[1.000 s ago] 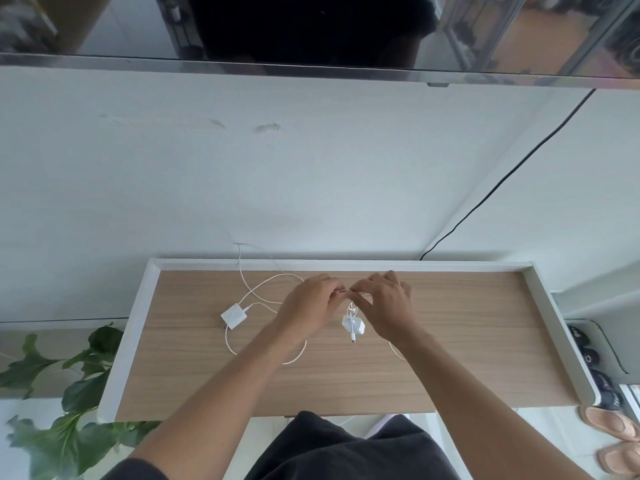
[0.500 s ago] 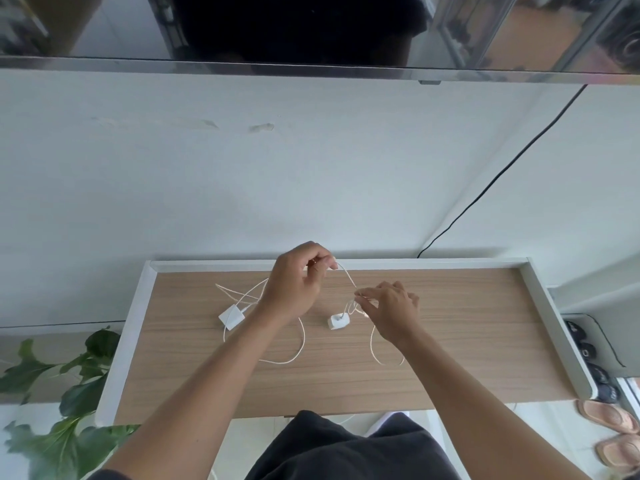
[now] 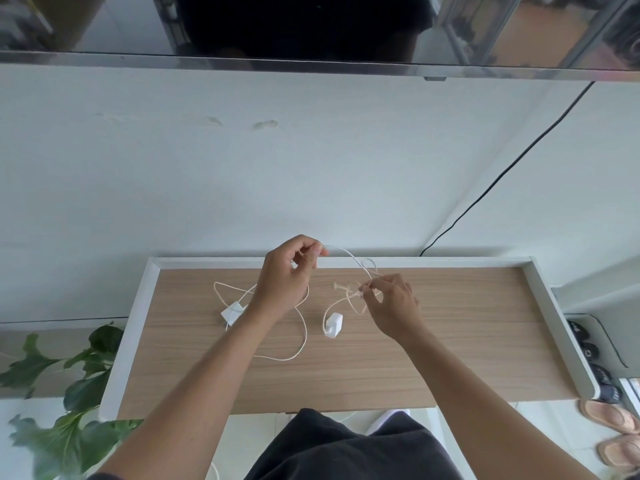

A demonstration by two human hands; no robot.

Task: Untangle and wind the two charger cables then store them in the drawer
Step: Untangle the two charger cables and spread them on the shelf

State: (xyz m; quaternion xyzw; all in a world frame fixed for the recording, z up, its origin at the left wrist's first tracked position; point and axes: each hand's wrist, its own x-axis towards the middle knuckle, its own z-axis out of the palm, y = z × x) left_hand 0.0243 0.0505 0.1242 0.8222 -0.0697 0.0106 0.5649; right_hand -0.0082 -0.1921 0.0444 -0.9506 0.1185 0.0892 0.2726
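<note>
Working over a long wood-grain worktop with raised white edges, pushed against a pale wall. Left hand lifted above the far edge, fingertips pinched shut on a thin white charger cable that arcs rightward. Right hand lower and well apart from the left, pinched on the snarl of loops where the two cables cross. Probably held this way to stretch the strand taut and open the knot so a free end can be fed through. Small white square charger block lying on the worktop at the left, partly behind the left forearm; second white charger block resting between the two hands, nearer than the knot. Slack white cable trailing in a wide curve toward the near edge. Still tangled, by the look of it; winding not begun, and no drawer visible. No brand, label or writing readable on either block, both too small to tell. Green leafy plant on the left, sandals on the floor at right.
</note>
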